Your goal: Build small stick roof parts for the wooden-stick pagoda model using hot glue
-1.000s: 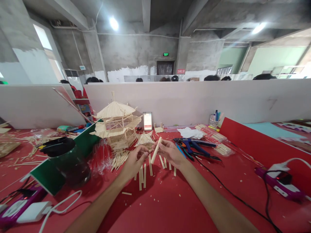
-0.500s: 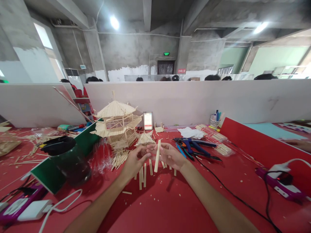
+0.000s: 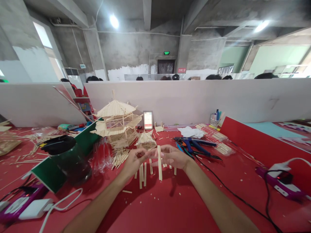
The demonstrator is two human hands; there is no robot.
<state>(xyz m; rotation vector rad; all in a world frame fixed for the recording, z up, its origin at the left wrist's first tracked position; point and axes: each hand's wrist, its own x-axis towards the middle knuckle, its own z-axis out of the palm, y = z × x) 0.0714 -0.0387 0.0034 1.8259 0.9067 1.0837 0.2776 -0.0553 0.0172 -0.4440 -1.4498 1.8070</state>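
Observation:
A narrow bundle of pale wooden sticks stands nearly upright between my hands, above the table. My right hand pinches its upper part with thumb and fingers. From the other side my left hand reaches in, its fingers stretched toward the bundle's upper edge and the thumb apart from them; whether the fingertips touch it I cannot tell. Loose stick strips lie under and behind my hands. Just beyond is a small stick-built roofed model. A larger tiered stick pavilion stands at its left.
Right of my hands lie a blue glue gun, pliers and a white tissue. A dark jug stands at left by a green divider. Purple power strips with cables lie at both sides. A phone leans behind.
The stick bundle has moved slightly right and down, and it has turned from a slant to nearly upright. My hands have shifted a little with it.

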